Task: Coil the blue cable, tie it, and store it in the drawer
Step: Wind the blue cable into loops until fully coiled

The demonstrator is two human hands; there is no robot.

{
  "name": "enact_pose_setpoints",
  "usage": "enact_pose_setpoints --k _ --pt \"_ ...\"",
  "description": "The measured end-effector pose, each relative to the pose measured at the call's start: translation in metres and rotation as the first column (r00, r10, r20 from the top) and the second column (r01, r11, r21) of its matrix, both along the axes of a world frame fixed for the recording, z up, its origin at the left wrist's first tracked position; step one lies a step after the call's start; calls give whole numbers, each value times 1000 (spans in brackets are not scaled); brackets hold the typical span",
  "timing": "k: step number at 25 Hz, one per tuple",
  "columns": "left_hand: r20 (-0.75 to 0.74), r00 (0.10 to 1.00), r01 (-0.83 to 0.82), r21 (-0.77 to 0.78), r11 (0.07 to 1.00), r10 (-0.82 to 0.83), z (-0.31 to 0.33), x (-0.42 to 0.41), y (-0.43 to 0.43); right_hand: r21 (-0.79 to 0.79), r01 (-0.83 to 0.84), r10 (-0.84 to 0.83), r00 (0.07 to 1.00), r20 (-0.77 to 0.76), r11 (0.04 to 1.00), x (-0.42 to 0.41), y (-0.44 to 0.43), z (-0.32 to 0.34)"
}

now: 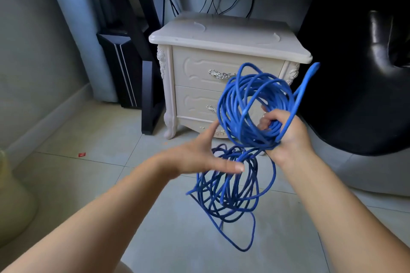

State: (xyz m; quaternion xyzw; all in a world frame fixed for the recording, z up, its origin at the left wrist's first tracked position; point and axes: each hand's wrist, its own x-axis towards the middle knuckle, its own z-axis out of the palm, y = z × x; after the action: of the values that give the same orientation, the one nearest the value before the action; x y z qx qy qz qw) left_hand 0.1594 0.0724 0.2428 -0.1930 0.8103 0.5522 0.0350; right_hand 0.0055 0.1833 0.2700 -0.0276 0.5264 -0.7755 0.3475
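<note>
The right hand [288, 133] is raised at about three o'clock from the middle of the view, forearm coming up from five o'clock, palm turned toward the person. Its fingers [266, 122] curl round a bundle of loops of the blue cable [228, 115] and grip the gathered coil at its lower right. The coil stands roughly upright above the fist, and one stiff end of the cable sticks out past the hand toward one o'clock.

The left hand [195, 157] lies at about nine o'clock from the right one, its forearm reaching in from seven o'clock. It is spread with the fingers straight and slightly blurred, thumb pointing up toward the coil, and it holds nothing. Whether its fingertips touch the hanging strands cannot be told.

From the gripped coil the rest of the cable drops toward six o'clock in a loose tangle of loops that reaches the tiled floor [99, 139].

Behind the coil, at twelve o'clock, stands a cream nightstand [221, 35]. Its top drawer [195, 68] and lower drawer [193, 99] are both closed.
</note>
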Motion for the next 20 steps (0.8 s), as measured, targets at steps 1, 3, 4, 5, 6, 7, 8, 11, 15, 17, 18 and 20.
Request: enact_pose_setpoints --k 1,3,4,5,6,7,8,11,15,17,18,20 --pt "103 995 -7 -102 995 18 -8 -3 7 -39 -2 4 999 52 999 -3 1 -1" --pt "185 976 -71 -210 975 111 -19 -10 16 -125 4 15 989 146 992 -3 2 -2" --pt "185 967 -132 -219 967 174 -22 -13 17 -152 6 21 984 175 988 -2 2 -3" --pt "186 953 -199 -209 957 238 -25 -16 15 -167 4 27 982 185 986 -2 3 -3" --pt "191 939 -249 -197 948 286 -27 -18 12 -170 7 24 983 179 985 -2 3 -3" --pt "197 929 -278 -190 942 313 -28 -19 8 -172 15 15 985 173 985 -3 4 -2" --pt "197 923 -297 -177 938 330 -29 -20 5 -176 20 11 986 169 984 -4 6 -1" --pt "176 912 -374 -18 927 371 -31 -19 -4 -223 31 14 981 194 974 -6 12 1" --pt "197 950 -268 118 956 242 -27 -23 4 -228 72 -28 981 191 971 -10 14 3" --pt "220 955 -186 -82 979 200 -27 -29 14 -236 81 -31 977 210 968 -10 13 2" --pt "201 952 -210 -131 969 233 -27 -30 16 -239 76 -25 978 209 968 -9 13 1" --pt "157 929 -332 -53 942 336 -25 -29 7 -227 64 -20 981 194 972 -10 12 -2"
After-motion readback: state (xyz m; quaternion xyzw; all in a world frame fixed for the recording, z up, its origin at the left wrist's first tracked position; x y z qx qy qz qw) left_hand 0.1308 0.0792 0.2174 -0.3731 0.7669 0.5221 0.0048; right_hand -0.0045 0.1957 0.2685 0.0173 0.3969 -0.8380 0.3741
